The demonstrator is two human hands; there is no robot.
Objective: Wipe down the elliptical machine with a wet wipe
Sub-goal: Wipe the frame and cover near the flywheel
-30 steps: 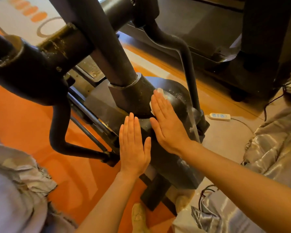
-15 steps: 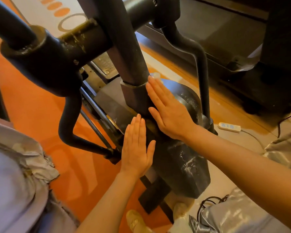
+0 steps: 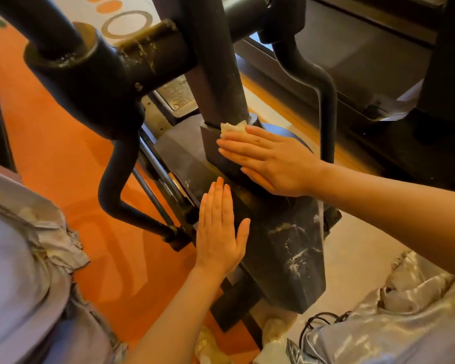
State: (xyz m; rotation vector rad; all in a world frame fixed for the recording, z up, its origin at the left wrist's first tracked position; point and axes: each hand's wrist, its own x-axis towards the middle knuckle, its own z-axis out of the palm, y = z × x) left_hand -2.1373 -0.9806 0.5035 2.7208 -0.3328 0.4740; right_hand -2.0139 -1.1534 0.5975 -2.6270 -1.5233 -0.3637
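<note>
Down at the post's base, right hand (image 3: 271, 158) presses flat on the wipe (image 3: 233, 127), seemingly against the collar; left hand (image 3: 220, 232) rests flat, fingers straight, on the housing (image 3: 286, 248).

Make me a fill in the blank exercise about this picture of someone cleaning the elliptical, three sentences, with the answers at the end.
1. The crumpled white wet wipe is pressed under the fingers of the ____ hand.
2. The left hand lies ____ on the dusty black plastic housing, holding nothing.
3. The wipe sits at the base of the dark upright post, which rises from a ____ collar.

Missing words: right; flat; square
</note>
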